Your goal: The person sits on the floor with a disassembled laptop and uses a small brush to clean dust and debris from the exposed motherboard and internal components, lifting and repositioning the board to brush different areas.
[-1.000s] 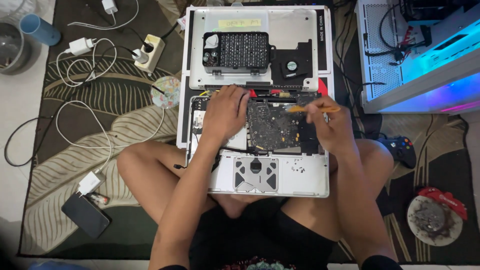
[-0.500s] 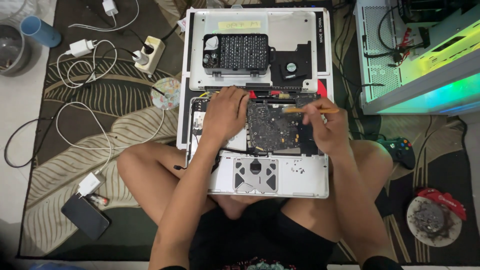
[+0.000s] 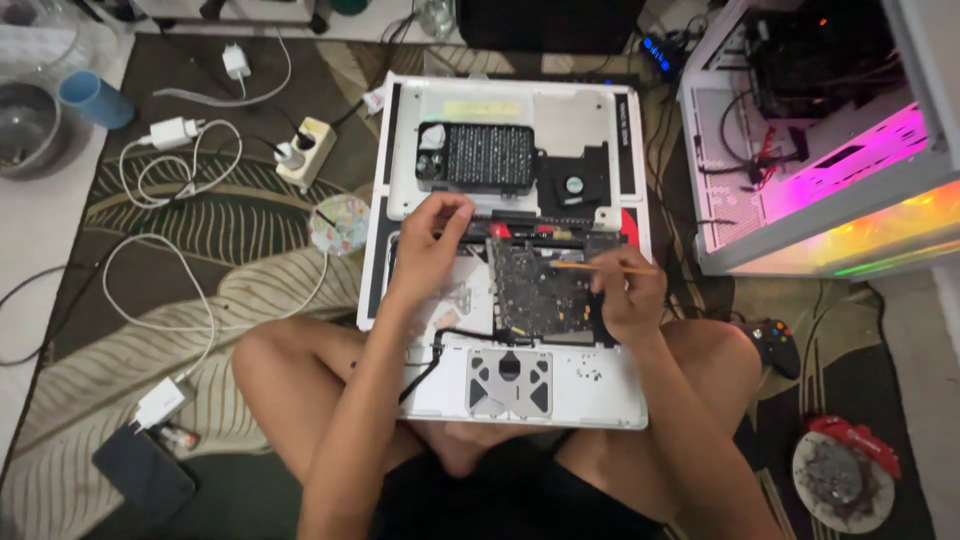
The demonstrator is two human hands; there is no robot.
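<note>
Logic board (image 3: pixel 535 290) btwn hands, edges exposed

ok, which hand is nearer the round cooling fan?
Right. The right hand sits just below the cooling fan; the left hand is farther, down to its left.

Up on the removed silver laptop base panel (image 3: pixel 600 110), lying flat beyond the opened machine, there's a pale yellow rectangular label (image 3: pixel 478 107), a thin horizontal strip near the panel's far edge, just above the black perforated block. Its print is too small to make out. Down at the lower left, on the patterned rug (image 3: pixel 230 225), a dark rectangular phone (image 3: pixel 143 473) lies tilted, its screen black and unlit (no picture showing on it). Just beside its upper corner sits a white charger brick (image 3: pixel 162 401). No packages or signs show anywhere else.
</note>
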